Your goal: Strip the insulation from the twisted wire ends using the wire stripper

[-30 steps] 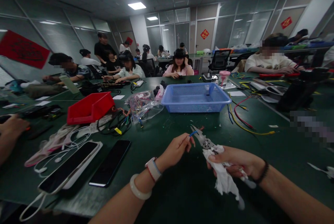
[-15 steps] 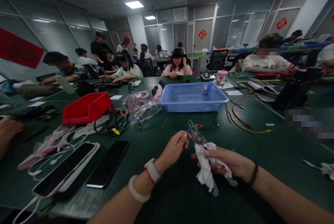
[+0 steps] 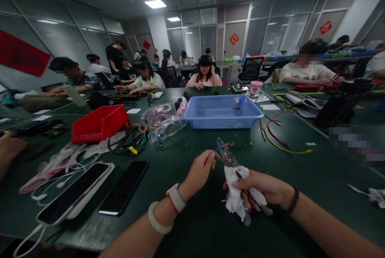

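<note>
A short blue wire (image 3: 218, 148) is pinched between the thumb and fingers of my left hand (image 3: 202, 168). Its far end lies at the jaws of a pair of wire strippers (image 3: 227, 155). My right hand (image 3: 261, 187) is wrapped round the strippers' handles, which are padded with crumpled white tissue (image 3: 234, 200). Whether the jaws bite on the wire I cannot tell. Small copper strands (image 3: 230, 144) lie on the green table just beyond the tool.
A blue basket (image 3: 223, 123) stands ahead, with a clear bag of wires (image 3: 164, 123) and a red bin (image 3: 100, 125) to its left. Two phones (image 3: 124, 187) (image 3: 75, 194) and white earphones lie near left. Loose wires (image 3: 282, 145) lie right. Other people sit around the tables.
My right hand's fingers have shifted on the tissue-wrapped handles, moving slightly lower and left. The left hand and blue wire stay nearly in place.
</note>
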The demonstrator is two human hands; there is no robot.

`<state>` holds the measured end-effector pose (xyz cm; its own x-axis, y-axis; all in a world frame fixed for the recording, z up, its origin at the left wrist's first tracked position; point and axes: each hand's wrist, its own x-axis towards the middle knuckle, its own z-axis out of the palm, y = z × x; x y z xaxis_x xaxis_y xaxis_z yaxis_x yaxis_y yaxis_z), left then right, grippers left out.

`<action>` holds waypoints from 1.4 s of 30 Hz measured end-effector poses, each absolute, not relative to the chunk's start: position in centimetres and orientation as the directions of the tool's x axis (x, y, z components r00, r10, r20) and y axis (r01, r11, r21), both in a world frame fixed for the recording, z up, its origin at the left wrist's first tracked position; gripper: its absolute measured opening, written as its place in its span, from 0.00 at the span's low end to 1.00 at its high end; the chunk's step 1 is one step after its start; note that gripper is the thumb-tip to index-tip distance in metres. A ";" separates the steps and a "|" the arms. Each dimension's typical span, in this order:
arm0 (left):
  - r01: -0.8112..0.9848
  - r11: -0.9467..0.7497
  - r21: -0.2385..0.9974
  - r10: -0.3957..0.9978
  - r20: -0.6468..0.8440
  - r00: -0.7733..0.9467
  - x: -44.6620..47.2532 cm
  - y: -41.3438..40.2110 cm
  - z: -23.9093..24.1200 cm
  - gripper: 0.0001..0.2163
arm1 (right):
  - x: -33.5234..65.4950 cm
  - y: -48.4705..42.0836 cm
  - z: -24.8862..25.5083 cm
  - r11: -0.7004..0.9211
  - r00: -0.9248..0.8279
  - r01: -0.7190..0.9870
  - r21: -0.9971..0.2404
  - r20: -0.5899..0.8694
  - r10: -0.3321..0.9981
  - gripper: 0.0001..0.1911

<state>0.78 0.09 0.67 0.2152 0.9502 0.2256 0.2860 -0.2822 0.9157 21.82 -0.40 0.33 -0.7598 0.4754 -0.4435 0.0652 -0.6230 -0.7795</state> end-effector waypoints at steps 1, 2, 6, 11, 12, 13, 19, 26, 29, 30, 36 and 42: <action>0.305 -0.298 0.905 0.948 0.242 0.206 0.8 0.1 0.7 0.15 | 21.8 -0.5 0.4 -0.634 -0.769 0.056 -0.771 -0.439 0.466 0.23; 0.319 -0.312 0.895 0.945 0.258 0.199 0.7 0.0 0.7 0.15 | 21.7 -0.5 0.5 -0.642 -0.778 0.046 -0.765 -0.430 0.457 0.24; 0.345 -0.345 0.873 0.937 0.300 0.178 0.6 0.0 0.8 0.14 | 21.8 -0.6 0.6 -0.667 -0.808 0.020 -0.745 -0.405 0.429 0.24; 0.379 -0.361 0.852 0.933 0.332 0.142 0.5 -0.1 0.9 0.15 | 22.1 -0.5 0.8 -0.675 -0.823 0.021 -0.738 -0.396 0.407 0.23; 0.389 -0.367 0.845 0.930 0.342 0.135 0.5 -0.1 0.9 0.14 | 22.2 -0.5 0.8 -0.676 -0.828 0.027 -0.737 -0.396 0.398 0.23; 0.399 -0.374 0.837 0.927 0.353 0.130 0.5 -0.1 0.8 0.14 | 22.2 -0.6 0.9 -0.676 -0.831 0.034 -0.736 -0.396 0.390 0.22; 0.449 -0.411 0.793 0.908 0.399 0.127 0.4 -0.2 0.7 0.14 | 22.4 -0.6 1.3 -0.693 -0.833 0.050 -0.719 -0.413 0.368 0.23; 0.455 -0.404 0.794 0.907 0.414 0.083 0.1 0.0 1.0 0.13 | 22.4 -0.9 1.8 -0.696 -0.811 0.064 -0.715 -0.444 0.381 0.25; 0.399 -0.369 0.840 0.922 0.386 0.041 -0.1 0.3 0.8 0.14 | 22.9 -0.6 1.8 -0.668 -0.804 0.070 -0.740 -0.439 0.402 0.25; 0.362 -0.345 0.866 0.932 0.362 0.023 -0.1 0.5 0.7 0.15 | 23.2 -0.5 1.8 -0.654 -0.800 0.071 -0.753 -0.435 0.413 0.25; 0.158 -0.196 0.968 0.980 0.198 0.007 -0.1 1.3 0.2 0.19 | 23.9 0.1 2.4 -0.491 -0.705 0.017 -0.871 -0.359 0.612 0.26; 0.259 -0.200 0.945 0.974 0.162 0.158 0.3 0.6 0.4 0.16 | 23.2 0.9 3.1 -0.117 -0.326 -0.097 -0.988 -0.080 0.942 0.25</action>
